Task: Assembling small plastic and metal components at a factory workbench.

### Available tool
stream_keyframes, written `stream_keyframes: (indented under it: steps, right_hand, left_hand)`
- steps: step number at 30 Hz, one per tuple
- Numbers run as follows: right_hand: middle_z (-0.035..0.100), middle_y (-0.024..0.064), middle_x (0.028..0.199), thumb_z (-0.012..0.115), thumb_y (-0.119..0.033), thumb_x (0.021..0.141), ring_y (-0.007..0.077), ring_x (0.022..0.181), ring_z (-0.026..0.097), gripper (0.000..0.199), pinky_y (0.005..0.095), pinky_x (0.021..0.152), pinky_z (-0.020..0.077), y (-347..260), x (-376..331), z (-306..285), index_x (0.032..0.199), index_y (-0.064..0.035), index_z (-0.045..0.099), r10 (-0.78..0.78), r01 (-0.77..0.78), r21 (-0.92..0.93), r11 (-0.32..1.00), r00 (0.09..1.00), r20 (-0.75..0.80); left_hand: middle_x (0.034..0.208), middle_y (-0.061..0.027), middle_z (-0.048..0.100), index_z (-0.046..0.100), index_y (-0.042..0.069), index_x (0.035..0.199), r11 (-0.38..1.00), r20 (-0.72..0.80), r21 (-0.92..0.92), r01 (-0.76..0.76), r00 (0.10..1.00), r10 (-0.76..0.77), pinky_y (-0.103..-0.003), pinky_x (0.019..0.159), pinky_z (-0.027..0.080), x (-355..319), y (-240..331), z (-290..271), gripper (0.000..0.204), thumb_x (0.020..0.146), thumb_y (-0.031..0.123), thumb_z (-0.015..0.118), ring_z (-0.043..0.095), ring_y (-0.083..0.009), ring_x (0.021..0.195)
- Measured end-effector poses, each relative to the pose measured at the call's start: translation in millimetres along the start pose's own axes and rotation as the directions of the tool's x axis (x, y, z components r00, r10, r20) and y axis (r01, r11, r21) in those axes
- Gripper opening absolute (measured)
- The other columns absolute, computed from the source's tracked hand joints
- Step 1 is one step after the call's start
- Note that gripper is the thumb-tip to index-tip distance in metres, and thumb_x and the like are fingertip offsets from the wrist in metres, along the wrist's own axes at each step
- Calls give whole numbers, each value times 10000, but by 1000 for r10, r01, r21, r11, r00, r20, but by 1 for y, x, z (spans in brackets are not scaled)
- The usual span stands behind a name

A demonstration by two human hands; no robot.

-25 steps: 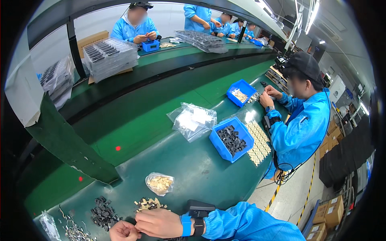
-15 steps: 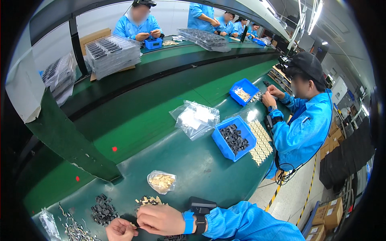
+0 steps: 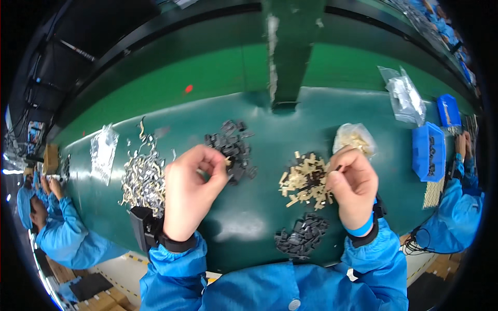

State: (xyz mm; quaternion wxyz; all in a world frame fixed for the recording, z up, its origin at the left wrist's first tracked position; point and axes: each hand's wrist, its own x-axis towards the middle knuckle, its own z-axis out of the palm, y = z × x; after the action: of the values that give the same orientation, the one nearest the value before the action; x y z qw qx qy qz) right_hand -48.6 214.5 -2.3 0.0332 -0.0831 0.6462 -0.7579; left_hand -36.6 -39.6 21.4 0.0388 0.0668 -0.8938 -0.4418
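My left hand (image 3: 191, 189) is closed in a pinch on a small beige piece (image 3: 227, 161), just in front of a pile of black plastic parts (image 3: 234, 147). To the right, my right hand (image 3: 358, 181) pinches a small dark piece (image 3: 339, 168) between thumb and fingertips. That hand hovers beside a heap of small beige pieces (image 3: 298, 179) with darker ones mixed in. Closer to my body lies another pile of black parts (image 3: 302, 236). Left of my left hand spreads a heap of thin bent metal strips (image 3: 140, 179), partly covered by the hand and wrist.
A clear bag of beige pieces (image 3: 353, 136) sits behind my right hand. Blue bins (image 3: 429, 150) and a clear bag (image 3: 403, 96) stand at right; another clear bag (image 3: 105, 153) lies at left. A green post (image 3: 290, 57) rises at the back. People sit on both sides.
My view has swung from the right down onto the table before me. My hands, close together earlier, are now apart, the left over the black parts and the right by the beige heap.
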Motion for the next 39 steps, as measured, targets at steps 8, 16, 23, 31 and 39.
stream_keyframes:
  steps: [8,16,23,31,39]
  right_hand:
    - [473,20,886,585,21,852,74,760,411,102,203,693,366,5,-2,7,886,-23,500,12,-12,-15,1000,1000,-19]
    - [464,23,886,575,35,845,86,785,412,106,212,714,362,6,-3,4,882,-23,494,-19,18,-47,999,1000,-22]
    - [472,26,864,572,47,835,90,764,425,111,220,702,374,3,-2,1,889,-18,500,-53,51,-38,998,998,-40]
    - [442,58,813,553,-122,926,78,564,404,139,220,458,352,-27,5,-22,917,-34,446,-636,612,-210,762,646,-423]
    - [486,46,896,572,38,868,59,658,444,129,193,543,380,-18,9,-33,925,-36,481,-501,524,-104,846,710,-496]
  left_hand:
    - [724,-87,629,624,-6,769,993,13,110,-29,1000,28,-271,529,469,-4,0,-7,44,728,-2,641,598,-159,578]
    - [711,-71,621,623,3,765,999,80,22,33,996,-35,-259,530,460,-6,4,-2,52,718,-10,641,591,-144,579]
    - [781,-48,613,625,32,792,933,113,-220,-284,943,314,-225,494,415,-25,17,39,127,704,-40,680,563,-117,591]
    - [818,-73,609,615,9,818,847,-78,-193,-495,868,490,-216,529,399,-8,54,52,113,736,-64,643,537,-104,639]
    - [838,-55,569,634,64,807,709,-58,148,-690,709,702,-331,626,467,28,97,118,175,666,1,716,575,-247,750]
